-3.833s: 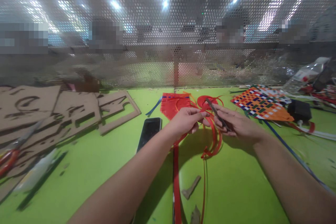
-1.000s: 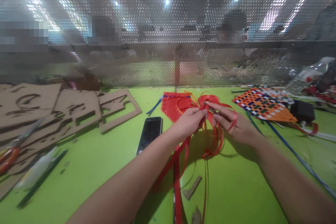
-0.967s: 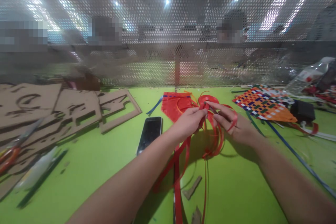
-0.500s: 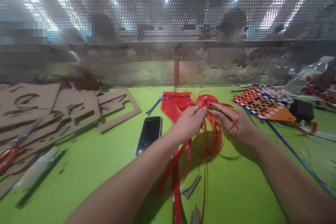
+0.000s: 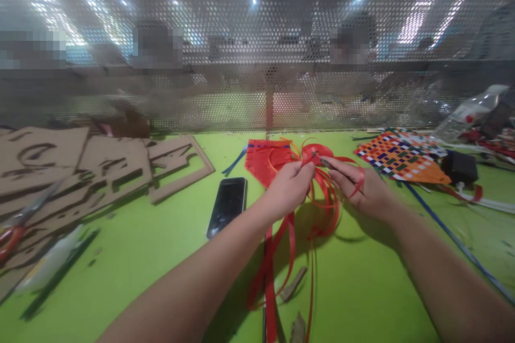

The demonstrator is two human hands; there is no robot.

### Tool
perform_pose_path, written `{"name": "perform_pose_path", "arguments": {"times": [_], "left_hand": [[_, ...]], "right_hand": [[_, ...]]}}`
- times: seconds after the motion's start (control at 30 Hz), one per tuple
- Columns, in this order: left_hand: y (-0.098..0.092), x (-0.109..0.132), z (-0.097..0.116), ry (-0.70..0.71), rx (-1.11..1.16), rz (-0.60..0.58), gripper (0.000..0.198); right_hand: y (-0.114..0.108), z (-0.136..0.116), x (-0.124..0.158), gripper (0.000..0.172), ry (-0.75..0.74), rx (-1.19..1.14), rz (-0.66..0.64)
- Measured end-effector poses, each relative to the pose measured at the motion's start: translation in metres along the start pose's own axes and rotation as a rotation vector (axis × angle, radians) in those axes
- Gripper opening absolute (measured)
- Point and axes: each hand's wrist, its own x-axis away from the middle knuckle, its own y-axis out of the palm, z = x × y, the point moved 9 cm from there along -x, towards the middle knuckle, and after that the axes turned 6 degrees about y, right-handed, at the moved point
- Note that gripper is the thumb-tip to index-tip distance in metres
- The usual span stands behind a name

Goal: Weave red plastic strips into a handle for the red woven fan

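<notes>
My left hand (image 5: 290, 188) pinches a looped red ribbon (image 5: 318, 149) between thumb and fingers. Close beside it, my right hand (image 5: 360, 188) is closed on a slim dark pointed tool (image 5: 325, 163); its exact kind is too small to tell. The tool's tip is at the ribbon by my left fingertips. One red strip loops over my right fingers, and several more hang below both hands. Behind my left hand lies a flat red woven piece (image 5: 259, 159) with a pointed lower end and a blue strip along its top.
A phone (image 5: 228, 206) lies left of my hands. Cut cardboard (image 5: 116, 153), scissors (image 5: 30, 214) and a glue tube (image 5: 52, 260) are farther left. At right are an orange checkered weave (image 5: 402, 158), a black adapter (image 5: 459, 167) and a plastic bottle (image 5: 469, 110). A perforated screen (image 5: 225, 102) stands behind.
The whole view has shifted slightly left. Both hands keep their hold near the red ribbon, and the loose strips hanging below have swung a little.
</notes>
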Motion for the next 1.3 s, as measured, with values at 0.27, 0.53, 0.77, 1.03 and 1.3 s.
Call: {"name": "perform_pose_path", "arguments": {"times": [0.27, 0.53, 0.77, 1.03, 1.3], "left_hand": [[0.002, 0.002, -0.004, -0.006, -0.034, 0.028, 0.040], [0.003, 0.004, -0.005, 0.020, -0.052, -0.001, 0.041], [-0.008, 0.003, 0.007, 0.041, -0.075, 0.037, 0.041], [0.005, 0.006, -0.003, 0.037, -0.058, 0.009, 0.040], [0.003, 0.005, 0.000, 0.037, -0.066, 0.000, 0.040]], "right_hand": [[0.001, 0.003, 0.002, 0.050, -0.012, -0.009, 0.022], [0.002, -0.002, 0.002, 0.051, -0.017, 0.009, 0.029], [-0.001, 0.002, 0.002, 0.050, -0.040, 0.012, 0.041], [0.002, -0.009, 0.003, 0.047, -0.111, 0.035, 0.087], [-0.001, -0.007, 0.003, 0.047, -0.128, 0.071, 0.076]]}}
